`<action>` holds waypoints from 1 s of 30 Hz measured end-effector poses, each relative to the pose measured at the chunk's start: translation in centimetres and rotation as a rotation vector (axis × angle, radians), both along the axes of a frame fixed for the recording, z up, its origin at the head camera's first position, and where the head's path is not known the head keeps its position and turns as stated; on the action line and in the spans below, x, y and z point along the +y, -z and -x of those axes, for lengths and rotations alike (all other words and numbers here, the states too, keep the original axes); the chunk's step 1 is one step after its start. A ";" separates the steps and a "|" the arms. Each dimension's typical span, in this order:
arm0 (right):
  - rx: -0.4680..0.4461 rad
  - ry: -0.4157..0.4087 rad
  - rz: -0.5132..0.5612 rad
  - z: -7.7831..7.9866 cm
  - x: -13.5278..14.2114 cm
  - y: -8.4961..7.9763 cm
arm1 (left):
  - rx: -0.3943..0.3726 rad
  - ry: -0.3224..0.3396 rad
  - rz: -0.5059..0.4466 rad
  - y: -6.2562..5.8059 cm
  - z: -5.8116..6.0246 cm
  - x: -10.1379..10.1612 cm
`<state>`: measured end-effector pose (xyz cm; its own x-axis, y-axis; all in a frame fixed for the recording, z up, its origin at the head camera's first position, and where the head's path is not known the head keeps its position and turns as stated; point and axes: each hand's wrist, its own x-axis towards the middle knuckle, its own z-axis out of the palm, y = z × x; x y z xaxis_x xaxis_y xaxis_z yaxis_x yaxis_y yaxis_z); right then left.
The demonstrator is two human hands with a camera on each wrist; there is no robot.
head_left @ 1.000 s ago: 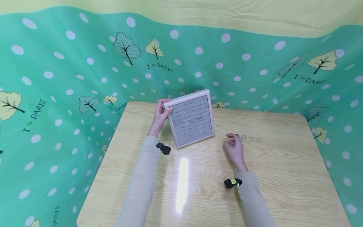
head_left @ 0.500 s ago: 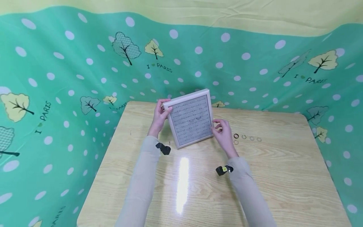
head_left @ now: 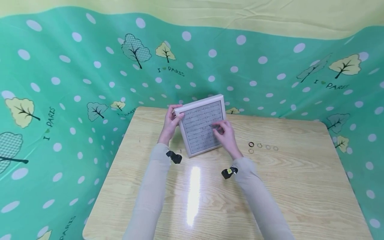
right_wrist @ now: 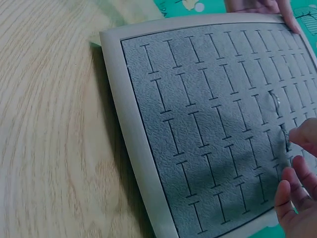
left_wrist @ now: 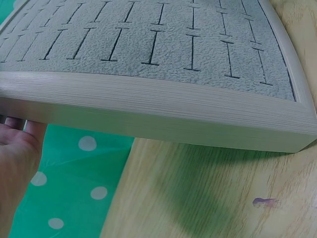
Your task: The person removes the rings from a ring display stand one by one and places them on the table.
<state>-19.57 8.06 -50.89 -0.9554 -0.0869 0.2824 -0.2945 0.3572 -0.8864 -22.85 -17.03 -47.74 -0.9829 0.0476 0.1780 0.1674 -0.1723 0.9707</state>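
My left hand grips the upper left corner of a framed ring display tray, thumb on the front and fingers at the edge. Tilted on the table, the tray has grey slotted padding facing me. My right hand is over its right half with curled fingers pinching at a dark ring in a slot; the fingertips partly cover it. A thin silvery ring sits upright in the slot beside it. In the left wrist view only part of my left hand shows, under the frame's edge.
To the right on the wooden table lie several loose rings, among them a black ring and a thin pale ring. Behind the tray hangs a green dotted cloth, close to the table's back edge.
My right hand has moved left from beside the loose rings, past the tray's right edge, to the slots. The loose rings it covered now show. My left hand stays on the corner.
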 end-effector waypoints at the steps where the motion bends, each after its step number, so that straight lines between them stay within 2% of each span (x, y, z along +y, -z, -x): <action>1: -0.004 0.003 0.003 0.1 -0.2 0.1 | 0.000 0.001 -0.002 0.0 0.0 0.0; 6: -0.026 0.037 0.025 0.3 -1.0 0.6 | -0.001 0.002 -0.006 -0.1 0.0 0.1; 14: -0.010 0.115 0.050 0.6 -1.8 1.2 | -0.009 0.009 0.002 -0.3 0.0 0.0; 22: -0.027 0.124 0.070 0.5 -1.9 1.1 | -0.012 0.011 -0.005 -0.1 0.0 0.1; 30: -0.022 0.112 0.075 0.0 -1.7 0.8 | -0.005 0.043 0.013 -2.2 -1.3 0.3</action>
<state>-19.62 6.41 -51.71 -0.9639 0.0408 0.2632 -0.2370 0.3195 -0.9175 -21.57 -16.69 -45.50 -0.9808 0.0920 0.1721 0.1552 -0.1667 0.9737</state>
